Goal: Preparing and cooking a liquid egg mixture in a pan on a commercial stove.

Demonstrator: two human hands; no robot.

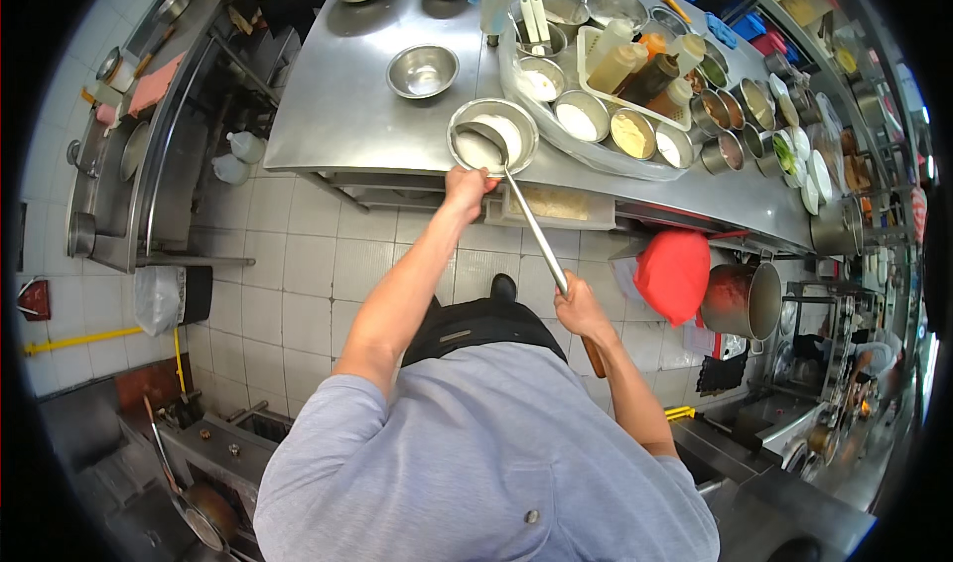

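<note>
At the front edge of a steel worktable, my left hand grips the near rim of a metal bowl. White contents, whose exact kind I cannot tell, lie inside it. My right hand is closed around the long handle of a metal ladle, low in front of my body. The ladle's wooden handle end shows below that hand. Its round head rests in or just over the white contents. Beyond, to the left, a second metal bowl stands with nothing visible in it.
Right of the bowl, several metal tubs hold white powder and yellow powder. Squeeze bottles stand in a white basket. Below the table's right part are a red bag and a large pot. A stove lies behind me, left.
</note>
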